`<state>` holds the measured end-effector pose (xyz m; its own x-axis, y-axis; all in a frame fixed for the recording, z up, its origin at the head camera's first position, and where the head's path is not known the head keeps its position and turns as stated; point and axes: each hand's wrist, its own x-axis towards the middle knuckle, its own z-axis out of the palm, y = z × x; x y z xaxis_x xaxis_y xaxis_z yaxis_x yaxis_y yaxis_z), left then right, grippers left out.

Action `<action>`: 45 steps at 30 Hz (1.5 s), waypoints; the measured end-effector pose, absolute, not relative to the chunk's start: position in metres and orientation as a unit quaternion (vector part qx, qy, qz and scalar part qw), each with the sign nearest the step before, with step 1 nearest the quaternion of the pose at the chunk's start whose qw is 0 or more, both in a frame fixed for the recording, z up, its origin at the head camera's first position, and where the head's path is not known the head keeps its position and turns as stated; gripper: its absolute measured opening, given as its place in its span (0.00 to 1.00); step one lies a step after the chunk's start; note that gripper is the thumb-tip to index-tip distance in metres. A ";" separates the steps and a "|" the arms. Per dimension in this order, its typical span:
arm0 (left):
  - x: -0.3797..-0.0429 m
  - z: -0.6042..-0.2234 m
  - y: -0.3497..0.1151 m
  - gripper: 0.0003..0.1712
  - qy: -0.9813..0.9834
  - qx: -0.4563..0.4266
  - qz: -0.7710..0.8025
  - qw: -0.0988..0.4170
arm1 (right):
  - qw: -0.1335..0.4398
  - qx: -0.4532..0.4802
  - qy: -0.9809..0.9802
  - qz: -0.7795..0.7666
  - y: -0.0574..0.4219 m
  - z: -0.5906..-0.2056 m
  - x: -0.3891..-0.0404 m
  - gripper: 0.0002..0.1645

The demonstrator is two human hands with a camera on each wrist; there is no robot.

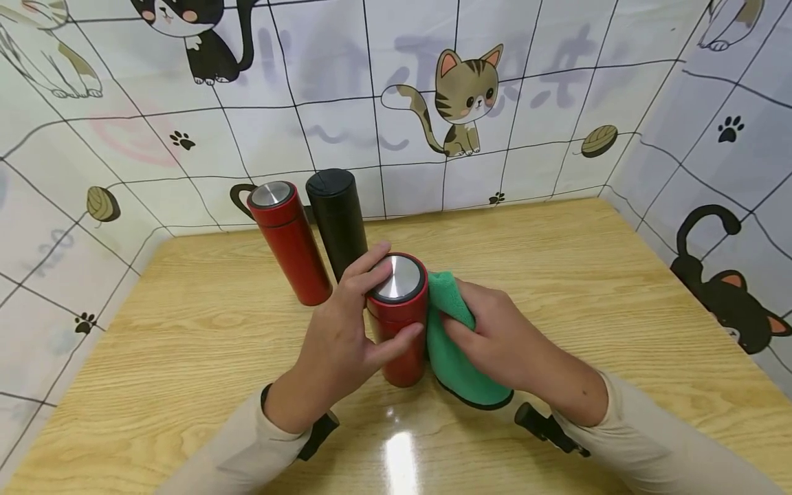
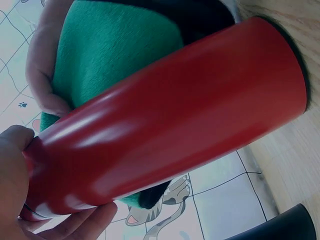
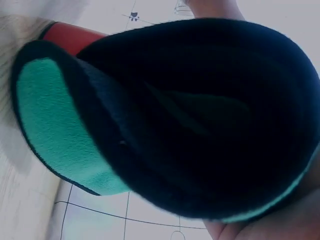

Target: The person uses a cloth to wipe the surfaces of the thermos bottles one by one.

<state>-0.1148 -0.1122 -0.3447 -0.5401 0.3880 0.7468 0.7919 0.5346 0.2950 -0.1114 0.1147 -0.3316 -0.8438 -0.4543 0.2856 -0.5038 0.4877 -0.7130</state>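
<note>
A red thermos flask (image 1: 405,357) with a silver-topped lid (image 1: 401,278) stands upright on the wooden table. My left hand (image 1: 343,337) grips it near the top, thumb on the near side and fingers around the far side; the left wrist view shows the red flask (image 2: 175,115) between thumb and fingers. My right hand (image 1: 495,337) holds a green cloth (image 1: 458,364) with a dark edge against the flask's right side. In the right wrist view the folded cloth (image 3: 60,125) hides most of the flask (image 3: 72,39) and the fingers.
Behind my left hand stand a second red flask (image 1: 293,244) with a silver lid and a black flask (image 1: 337,220). A dark loop (image 1: 241,199) shows beside the second red flask. The table (image 1: 557,261) meets cat-patterned sheeting (image 1: 334,130) at the back and sides.
</note>
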 end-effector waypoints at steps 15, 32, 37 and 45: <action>-0.112 -0.342 -0.112 0.41 -0.828 -0.372 -0.295 0.298 | 0.103 0.284 -0.850 0.432 0.120 -0.326 -0.107 0.28; -0.112 -0.348 -0.106 0.41 -0.822 -0.352 -0.309 0.325 | 0.044 0.256 -0.875 0.409 0.116 -0.331 -0.112 0.15; -0.113 -0.347 -0.105 0.46 -0.831 -0.346 -0.312 0.302 | 0.073 0.263 -0.866 0.419 0.120 -0.325 -0.109 0.23; -0.112 -0.347 -0.101 0.50 -0.830 -0.336 -0.321 0.307 | 0.046 0.275 -0.862 0.423 0.118 -0.327 -0.112 0.22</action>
